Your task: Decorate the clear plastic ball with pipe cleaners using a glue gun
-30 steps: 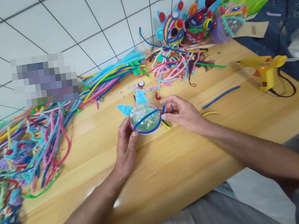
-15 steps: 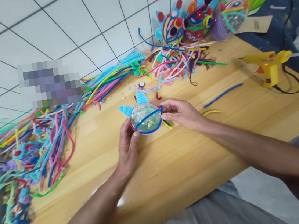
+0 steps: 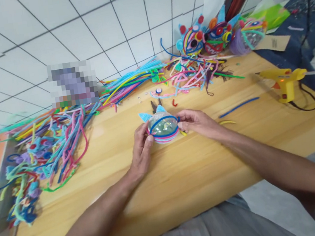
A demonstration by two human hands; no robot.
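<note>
A clear plastic ball (image 3: 162, 127) with two light-blue ears and pink and blue bands round its lower part is between my hands. My left hand (image 3: 142, 147) grips its left side, thumb in front. A dark-blue pipe cleaner (image 3: 162, 118) arches across the ball's front. My right hand (image 3: 195, 122) pinches that pipe cleaner's right end against the ball's right edge. Behind the ball, dark plier tips (image 3: 154, 106) show; their handles are mostly hidden, with a bit of yellow beside my right fingers.
A yellow glue gun (image 3: 284, 80) stands at the right. Near it lies a loose blue pipe cleaner (image 3: 238, 107). Heaps of pipe cleaners (image 3: 68, 130) spread along the left and back. Several decorated balls (image 3: 192, 42) stand by the tiled wall.
The ball has tilted, so its ears look shorter and more of the striped lower bands shows. Both hands keep their hold on it. The camera view has shifted.
</note>
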